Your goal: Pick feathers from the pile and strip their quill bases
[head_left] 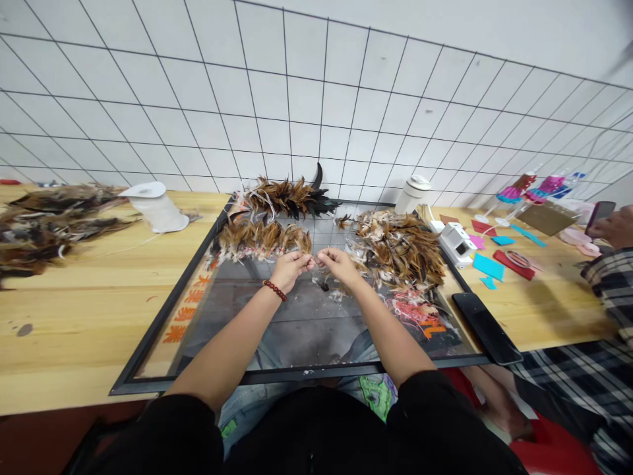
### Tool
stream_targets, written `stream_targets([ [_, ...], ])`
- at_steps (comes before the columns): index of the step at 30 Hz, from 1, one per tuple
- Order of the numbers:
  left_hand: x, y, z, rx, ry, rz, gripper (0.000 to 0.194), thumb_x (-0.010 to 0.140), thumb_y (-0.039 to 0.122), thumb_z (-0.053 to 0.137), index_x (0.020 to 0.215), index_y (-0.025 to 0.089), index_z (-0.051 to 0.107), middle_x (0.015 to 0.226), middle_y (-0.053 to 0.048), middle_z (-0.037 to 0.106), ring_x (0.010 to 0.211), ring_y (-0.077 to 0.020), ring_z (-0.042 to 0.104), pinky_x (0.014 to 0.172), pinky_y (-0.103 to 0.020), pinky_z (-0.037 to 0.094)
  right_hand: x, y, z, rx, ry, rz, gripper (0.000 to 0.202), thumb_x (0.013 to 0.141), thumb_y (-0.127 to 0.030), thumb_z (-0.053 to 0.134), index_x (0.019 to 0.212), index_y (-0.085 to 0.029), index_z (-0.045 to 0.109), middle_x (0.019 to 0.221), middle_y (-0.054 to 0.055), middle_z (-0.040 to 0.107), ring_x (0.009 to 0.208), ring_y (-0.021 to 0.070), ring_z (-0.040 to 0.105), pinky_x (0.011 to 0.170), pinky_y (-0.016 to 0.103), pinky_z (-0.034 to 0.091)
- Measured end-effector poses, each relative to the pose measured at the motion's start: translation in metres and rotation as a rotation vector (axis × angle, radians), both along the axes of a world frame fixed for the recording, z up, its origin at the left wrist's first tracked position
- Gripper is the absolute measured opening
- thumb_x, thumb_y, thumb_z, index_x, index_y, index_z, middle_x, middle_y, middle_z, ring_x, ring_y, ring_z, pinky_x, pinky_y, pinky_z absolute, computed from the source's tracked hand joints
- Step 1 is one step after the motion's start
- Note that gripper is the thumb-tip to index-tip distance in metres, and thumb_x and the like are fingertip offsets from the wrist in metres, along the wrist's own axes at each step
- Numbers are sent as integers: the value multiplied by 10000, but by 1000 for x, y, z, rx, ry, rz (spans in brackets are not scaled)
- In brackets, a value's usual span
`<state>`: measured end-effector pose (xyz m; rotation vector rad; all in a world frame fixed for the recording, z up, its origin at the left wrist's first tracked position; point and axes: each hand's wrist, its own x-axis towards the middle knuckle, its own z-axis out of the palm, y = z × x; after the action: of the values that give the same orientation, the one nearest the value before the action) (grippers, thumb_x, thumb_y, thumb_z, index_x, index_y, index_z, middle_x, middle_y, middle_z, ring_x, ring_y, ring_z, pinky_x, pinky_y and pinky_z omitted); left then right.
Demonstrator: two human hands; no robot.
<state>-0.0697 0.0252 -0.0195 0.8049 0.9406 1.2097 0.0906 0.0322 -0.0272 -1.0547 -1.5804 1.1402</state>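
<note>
My left hand point(293, 269), with a dark red bead bracelet point(275, 290) on its wrist, is pinched closed over the glass. Close beside it my right hand point(338, 265) is pinched too, and the fingertips of both nearly meet. Whatever lies between the fingers is too small to make out. Just beyond my left hand is a row of brown feathers point(267, 239). To the right of my right hand lies a large heap of brown feathers point(403, 247). Small loose fluff point(336, 293) is scattered below the hands on the black-framed glass panel point(306, 330).
Brown and black feather bundles point(291, 196) lie at the panel's back. A white spool point(155, 206) and more feathers point(59, 221) are at left. At right are a phone point(484, 326), a white device point(455, 243), a white bottle point(413, 193), coloured pieces point(489, 266) and another person's plaid sleeve point(610, 284).
</note>
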Motion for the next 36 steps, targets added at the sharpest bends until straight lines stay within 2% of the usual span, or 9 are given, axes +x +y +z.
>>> stream_targets([
  [4,0,0,0,-3,3,17,229,587,220,820,605,90,632,630,-53,663,598,-109,610,690,-273,512,-2,1,-5,-66,25,44,309,632,-312,741,881,-159,643,748,-1,659,651,109,588,683,255,480],
  [7,0,-1,1,-7,18,27,197,624,209,797,634,83,647,619,-53,658,587,-104,607,682,-266,515,0,2,-6,16,-103,0,187,717,-294,675,842,-154,675,724,6,665,646,118,583,657,251,463],
  [9,0,-1,3,-25,27,42,182,635,195,792,651,81,652,632,-59,666,591,-108,617,678,-269,524,4,1,-3,166,-268,-46,149,798,-279,606,824,-162,694,757,25,680,703,135,596,694,259,450],
  [12,2,-3,5,-58,57,60,174,642,179,789,649,78,647,658,-79,681,608,-123,643,666,-273,536,9,-5,6,444,-614,-86,200,886,-236,512,907,-194,706,889,57,691,858,165,605,821,299,402],
  [15,4,-5,6,-64,106,30,204,631,196,799,635,77,634,647,-88,679,602,-134,652,648,-274,544,9,-12,16,593,-889,-96,258,933,-229,440,1018,-207,682,945,84,682,924,190,588,877,332,338],
  [21,6,-6,5,-34,203,-35,247,558,247,834,608,100,643,581,-47,658,548,-138,628,573,-272,536,4,-17,20,680,-984,-92,244,935,-211,418,1068,-169,618,907,93,688,875,207,573,853,327,302],
  [27,8,-7,3,-3,322,-40,207,539,184,820,512,136,621,454,-8,592,429,-120,548,453,-240,474,3,-18,19,722,-971,-68,272,935,-184,396,1116,-178,599,956,96,686,914,205,571,881,331,293],
  [32,2,1,2,11,263,118,209,636,216,768,554,120,600,495,-6,584,431,-85,524,470,-217,454,5,-17,22,555,-994,-281,307,920,-208,445,1195,-173,576,1000,107,685,934,223,586,872,347,322],
  [36,-2,7,0,-4,204,237,232,657,251,761,596,119,581,531,2,580,464,-78,531,500,-218,461,9,-13,22,359,-974,-59,142,841,-284,602,928,-215,692,942,49,693,858,178,609,781,284,384],
])
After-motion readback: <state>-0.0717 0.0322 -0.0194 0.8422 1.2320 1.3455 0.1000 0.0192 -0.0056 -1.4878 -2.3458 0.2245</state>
